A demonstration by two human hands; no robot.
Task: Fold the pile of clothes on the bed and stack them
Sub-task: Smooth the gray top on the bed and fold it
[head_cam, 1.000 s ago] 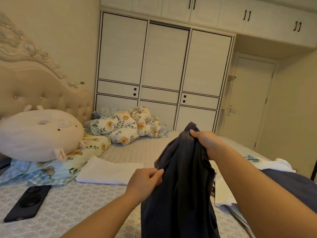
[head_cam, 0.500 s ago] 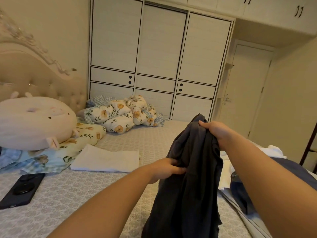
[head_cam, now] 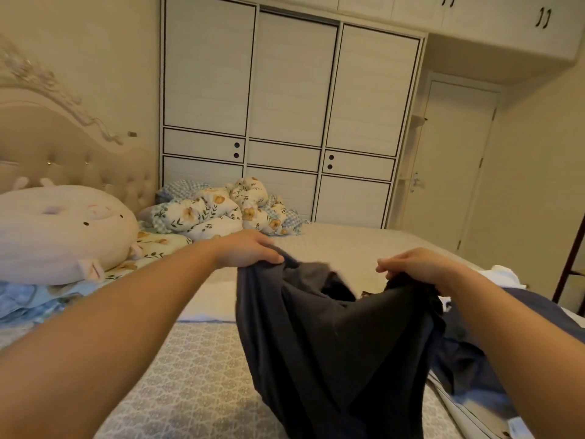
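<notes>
A dark grey garment [head_cam: 335,343] hangs above the bed [head_cam: 196,375], stretched between both hands, its top edge sagging open in the middle. The left hand [head_cam: 250,250] grips one upper corner, fingers curled over the cloth; the right hand [head_cam: 411,267] pinches the other. Behind the garment a folded white cloth [head_cam: 209,302] lies on the patterned bedspread. More clothes [head_cam: 474,369], dark blue and white, lie heaped to the right. A round plush pillow [head_cam: 60,229] and a crumpled floral quilt [head_cam: 221,210] sit near the headboard [head_cam: 79,156].
</notes>
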